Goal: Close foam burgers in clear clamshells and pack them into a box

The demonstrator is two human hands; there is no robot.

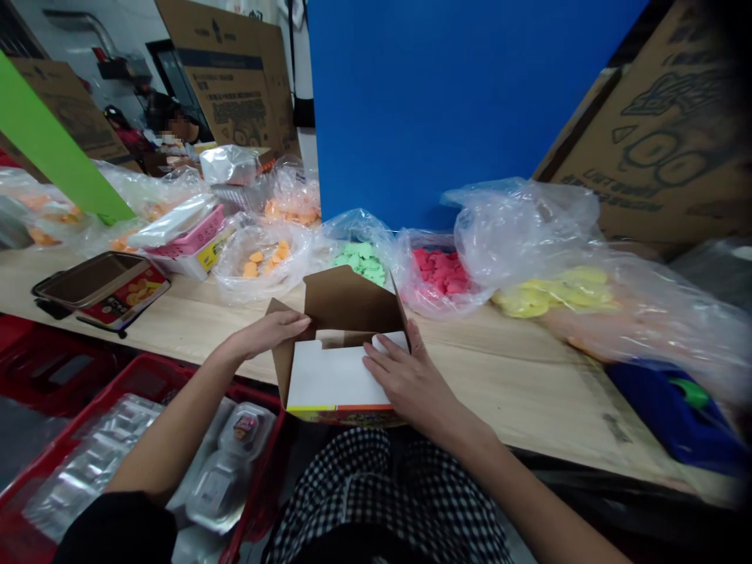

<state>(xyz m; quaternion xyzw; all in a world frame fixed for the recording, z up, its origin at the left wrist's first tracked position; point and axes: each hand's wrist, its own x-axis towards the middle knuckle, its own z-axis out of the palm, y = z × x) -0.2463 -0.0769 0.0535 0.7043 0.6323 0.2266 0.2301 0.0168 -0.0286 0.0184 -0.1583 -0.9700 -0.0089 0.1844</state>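
An open cardboard box [352,301], brown inside with a yellow and orange printed front edge, sits at the table's front edge. A white panel [334,376] covers its near part, and a small white piece [391,342] shows at its right inside. My left hand [273,330] is closed on the box's left side flap, fingertips at its upper edge. Across the right side of the box lies my right hand [405,368], open, its fingers stretched over the white panel and the white piece. What lies deeper in the box is hidden.
Behind the box stand plastic bags of orange pieces [264,262], green pieces [361,260], red pieces [439,270] and yellow pieces [552,291]. A brown tray [94,282] is left, a blue tape dispenser [670,415] right. Below left, a red crate [135,376] holds clear plastic containers.
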